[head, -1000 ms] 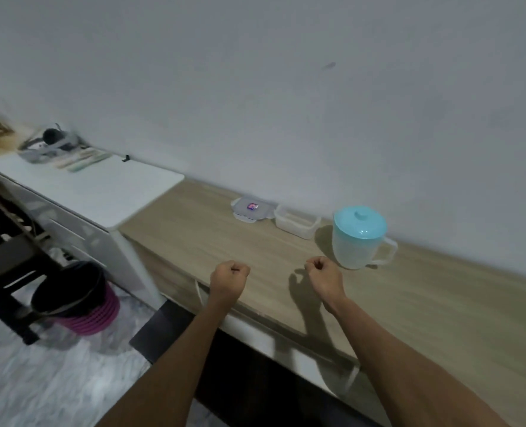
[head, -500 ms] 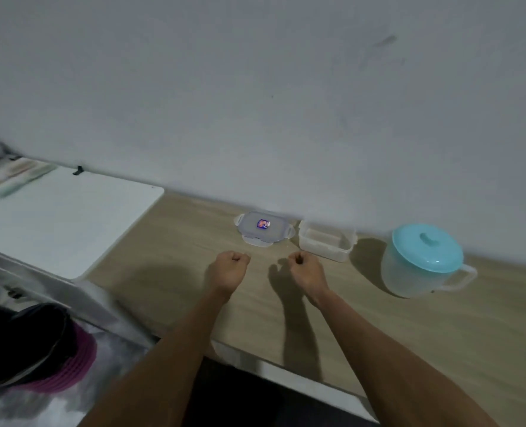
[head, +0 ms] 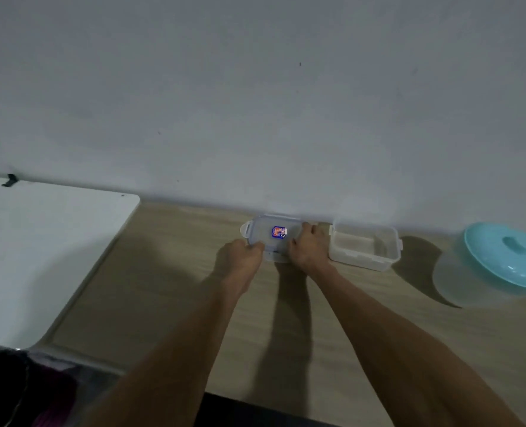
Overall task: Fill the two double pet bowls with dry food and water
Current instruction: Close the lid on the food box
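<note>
Head cam has both hands on the lidded box (head: 262, 233), which sits at the back of the counter (head: 169, 288) against the wall (head: 255, 103). Left hand (head: 240, 259) grips its near left corner, right hand (head: 309, 246) curls over its right end. Open tub (head: 363, 264) just to the right, jug (head: 501, 255) further along.

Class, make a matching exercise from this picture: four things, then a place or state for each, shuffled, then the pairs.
1. clear plastic box with a blue sticker on its lid
2. lidless clear plastic box
3. translucent jug with a turquoise lid
4. white tabletop

A. far left
B. far right, cut by the frame edge
C. held between left hand and right hand
D. open, just right of the hands

Pairs: 1-C, 2-D, 3-B, 4-A
</note>
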`<action>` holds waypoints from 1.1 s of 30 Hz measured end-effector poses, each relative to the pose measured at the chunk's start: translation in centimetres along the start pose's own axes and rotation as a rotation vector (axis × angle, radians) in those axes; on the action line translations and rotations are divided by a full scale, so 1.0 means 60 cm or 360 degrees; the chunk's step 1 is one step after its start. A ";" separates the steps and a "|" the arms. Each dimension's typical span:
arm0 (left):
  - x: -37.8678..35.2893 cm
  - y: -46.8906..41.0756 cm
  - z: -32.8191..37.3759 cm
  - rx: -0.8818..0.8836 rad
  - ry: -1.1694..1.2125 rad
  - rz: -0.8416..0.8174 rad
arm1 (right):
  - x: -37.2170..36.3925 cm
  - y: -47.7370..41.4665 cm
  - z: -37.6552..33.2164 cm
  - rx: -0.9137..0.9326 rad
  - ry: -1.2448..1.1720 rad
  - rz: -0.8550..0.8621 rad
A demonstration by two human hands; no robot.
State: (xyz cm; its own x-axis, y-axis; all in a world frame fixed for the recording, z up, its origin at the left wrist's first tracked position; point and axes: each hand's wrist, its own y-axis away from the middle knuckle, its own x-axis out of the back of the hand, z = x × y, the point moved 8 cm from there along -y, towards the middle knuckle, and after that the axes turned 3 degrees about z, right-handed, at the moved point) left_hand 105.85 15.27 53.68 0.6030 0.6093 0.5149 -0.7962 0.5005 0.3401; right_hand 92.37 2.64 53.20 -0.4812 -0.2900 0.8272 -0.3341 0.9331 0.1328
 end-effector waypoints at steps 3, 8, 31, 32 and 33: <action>-0.018 -0.010 0.004 0.0015 0.0096 -0.0014 | -0.015 -0.019 0.008 -0.0059 0.0021 -0.0044; -0.024 -0.019 -0.013 0.0222 0.0333 0.0007 | -0.014 -0.028 0.005 -0.0107 -0.0105 0.0051; -0.183 0.058 0.113 0.0118 0.0818 -0.0141 | 0.248 -0.020 0.147 -0.0139 -0.0409 0.0531; -0.199 0.064 0.111 0.0117 0.0811 -0.0162 | 0.252 -0.018 0.163 -0.0161 -0.0408 0.0542; -0.213 0.069 0.107 0.0124 0.0779 -0.0179 | 0.253 -0.015 0.178 -0.0185 -0.0412 0.0547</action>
State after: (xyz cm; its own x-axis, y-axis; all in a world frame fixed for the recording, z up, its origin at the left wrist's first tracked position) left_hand 94.52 5.63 53.59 0.6234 0.7804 0.0486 -0.7150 0.5437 0.4396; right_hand 76.75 -4.89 59.80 -0.7405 0.0114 0.6719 -0.0330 0.9980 -0.0533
